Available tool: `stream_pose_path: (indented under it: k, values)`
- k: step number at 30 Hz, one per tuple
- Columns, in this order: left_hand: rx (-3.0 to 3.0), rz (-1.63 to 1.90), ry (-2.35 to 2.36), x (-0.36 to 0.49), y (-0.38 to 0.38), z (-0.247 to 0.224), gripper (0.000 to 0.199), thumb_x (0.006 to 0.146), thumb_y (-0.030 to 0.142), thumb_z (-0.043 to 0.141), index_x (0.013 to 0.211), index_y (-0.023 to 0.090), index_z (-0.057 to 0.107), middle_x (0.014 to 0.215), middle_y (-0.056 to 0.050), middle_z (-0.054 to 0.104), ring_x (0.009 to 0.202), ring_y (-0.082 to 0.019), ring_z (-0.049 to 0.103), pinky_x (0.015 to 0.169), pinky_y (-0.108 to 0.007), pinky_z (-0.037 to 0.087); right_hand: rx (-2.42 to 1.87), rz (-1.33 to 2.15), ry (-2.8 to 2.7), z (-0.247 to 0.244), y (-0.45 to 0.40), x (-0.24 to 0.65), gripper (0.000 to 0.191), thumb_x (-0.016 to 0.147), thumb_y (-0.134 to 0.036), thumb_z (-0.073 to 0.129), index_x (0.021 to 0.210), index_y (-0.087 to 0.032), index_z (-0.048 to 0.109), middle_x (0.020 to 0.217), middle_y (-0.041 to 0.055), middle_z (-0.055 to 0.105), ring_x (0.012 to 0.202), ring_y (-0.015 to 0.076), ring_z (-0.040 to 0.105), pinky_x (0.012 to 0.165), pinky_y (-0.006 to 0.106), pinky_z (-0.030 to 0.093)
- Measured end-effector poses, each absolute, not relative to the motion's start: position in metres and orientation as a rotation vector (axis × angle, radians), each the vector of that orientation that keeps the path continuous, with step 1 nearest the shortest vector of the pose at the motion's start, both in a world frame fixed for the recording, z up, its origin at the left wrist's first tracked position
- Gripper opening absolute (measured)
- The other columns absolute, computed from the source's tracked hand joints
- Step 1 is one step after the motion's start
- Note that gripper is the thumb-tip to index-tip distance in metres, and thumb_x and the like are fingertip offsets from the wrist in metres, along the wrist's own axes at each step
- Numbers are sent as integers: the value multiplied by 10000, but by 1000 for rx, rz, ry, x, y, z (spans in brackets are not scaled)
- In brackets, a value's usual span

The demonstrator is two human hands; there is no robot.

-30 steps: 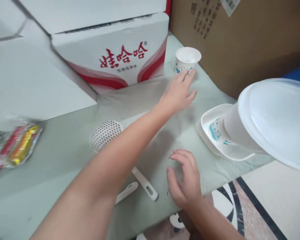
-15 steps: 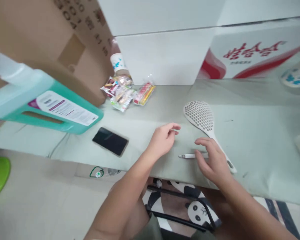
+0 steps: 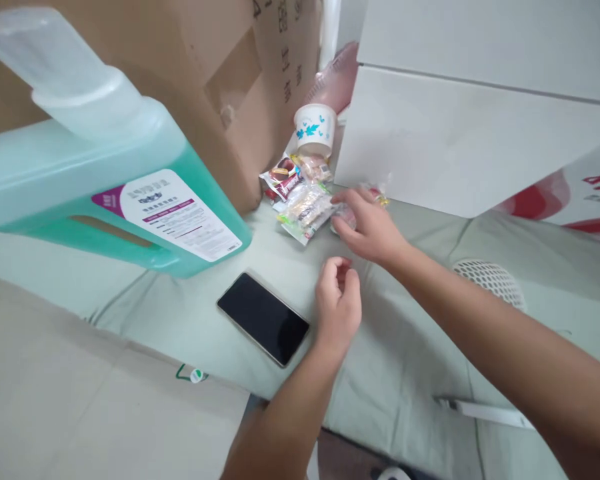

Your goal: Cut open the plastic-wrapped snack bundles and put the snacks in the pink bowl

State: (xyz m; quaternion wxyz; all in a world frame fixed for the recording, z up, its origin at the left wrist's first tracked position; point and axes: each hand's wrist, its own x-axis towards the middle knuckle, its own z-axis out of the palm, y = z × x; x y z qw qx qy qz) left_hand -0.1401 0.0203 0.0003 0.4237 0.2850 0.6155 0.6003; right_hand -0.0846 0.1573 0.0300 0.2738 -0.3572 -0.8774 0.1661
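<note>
My right hand (image 3: 369,225) reaches over the packaged snacks, its thumb and forefinger apart beside a clear-wrapped snack pack (image 3: 307,212). Its fingers partly cover a red and yellow packet (image 3: 381,198); whether they touch it is unclear. Below it, my left hand (image 3: 338,300) hovers with curled fingers, just right of the black phone (image 3: 263,319); nothing shows in it. A brown and purple snack packet (image 3: 283,177) lies at the pile's left.
A large green liquid jug (image 3: 180,213) and a cardboard box (image 3: 195,87) stand left. Behind the snacks is a paper cup (image 3: 315,129). White boxes (image 3: 445,133) line the back. A perforated ladle (image 3: 490,280) and white pen-like tool (image 3: 495,412) lie right.
The view has shifted left and closer. My right hand has moved from above the pen-like tool to the snack packets. My left hand's fingers have curled more, and it is now nearer the phone.
</note>
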Motion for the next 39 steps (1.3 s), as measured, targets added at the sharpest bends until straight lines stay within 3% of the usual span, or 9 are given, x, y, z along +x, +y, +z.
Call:
stream_pose_path:
  k: [6, 9, 12, 15, 21, 30, 39]
  values:
    - [662, 1580, 1551, -154, 20, 2, 58, 943, 224, 529, 964, 222, 583, 967, -41, 606, 903, -181, 596, 840, -309, 469, -996, 341, -2507, 22, 199, -166, 586, 890, -348, 621, 1464, -248, 562, 1555, 171, 502, 1413, 431, 466, 1094, 658, 434]
    - [662, 1611, 1547, -154, 17, 3, 63, 948, 217, 518, 931, 219, 579, 908, -32, 596, 858, -177, 579, 827, -315, 455, -1119, 322, -2631, 22, 211, -191, 653, 879, -392, 640, 1517, -311, 522, 1689, 128, 349, 1510, 506, 311, 1086, 778, 363]
    - [661, 1627, 1534, -151, 14, 4, 83, 950, 197, 506, 902, 212, 573, 869, -28, 583, 819, -173, 561, 788, -316, 436, -1233, 355, -2722, 22, 220, -202, 715, 892, -461, 616, 1578, -357, 445, 1748, 85, 241, 1556, 527, 201, 1086, 825, 324]
    - [667, 1619, 1511, -149, 13, 5, 93, 944, 186, 505, 881, 210, 569, 860, -28, 569, 812, -175, 554, 764, -319, 422, -1246, 378, -2752, 21, 224, -203, 778, 886, -489, 622, 1615, -334, 396, 1751, 91, 235, 1572, 529, 160, 1125, 797, 324]
    - [682, 1638, 1483, -145, 9, 8, 109, 933, 180, 497, 848, 209, 558, 864, -33, 557, 820, -182, 548, 766, -330, 419, -1200, 388, -2773, 20, 215, -190, 740, 854, -419, 654, 1564, -321, 469, 1693, 83, 358, 1558, 467, 248, 1171, 711, 373]
    - [701, 1703, 1490, -150, 0, 14, 105, 912, 180, 511, 828, 212, 566, 806, -23, 552, 775, -173, 543, 744, -320, 430, -1109, 419, -2767, 17, 196, -165, 670, 862, -356, 607, 1524, -329, 512, 1683, 42, 389, 1529, 403, 340, 1137, 660, 444]
    - [549, 1778, 1419, -161, 6, 19, 102, 899, 218, 547, 797, 221, 546, 641, 34, 501, 587, -124, 487, 582, -253, 401, -1065, 416, -2726, 11, 190, -156, 612, 871, -328, 569, 1482, -290, 558, 1658, 47, 439, 1510, 387, 369, 1146, 642, 433]
